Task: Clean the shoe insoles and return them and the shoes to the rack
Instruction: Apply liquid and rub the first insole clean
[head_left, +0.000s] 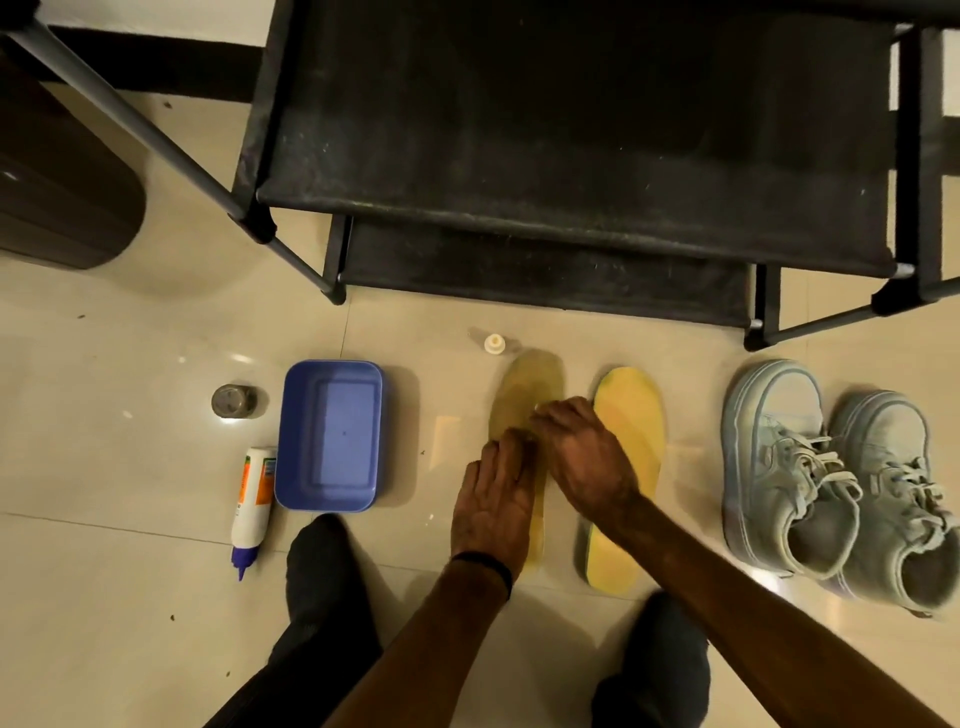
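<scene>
Pale tile floor (130, 597) before the rack (545, 156). The left hand (493, 506) lies flat on the left insole (524, 389); the right hand (584, 457) curls at its middle, perhaps pinching something. Rubbing could slide the insole or knock the cap (494, 344) beyond.

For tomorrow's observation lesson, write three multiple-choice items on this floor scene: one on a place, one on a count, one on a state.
1. Where is the blue tub?
A. On the rack
B. On the floor, left of the insoles
C. Inside a shoe

2. How many shoes are on the floor?
A. One
B. Two
C. Four

3. What is the left hand doing?
A. Resting flat on an insole
B. Holding the bottle
C. Lifting a shoe

Answers:
1 B, the tub sits on the tiles beside the bottle.
2 B, a grey pair stands at the right.
3 A, straight fingers lie on the darker insole, the right hand beside them.
</scene>
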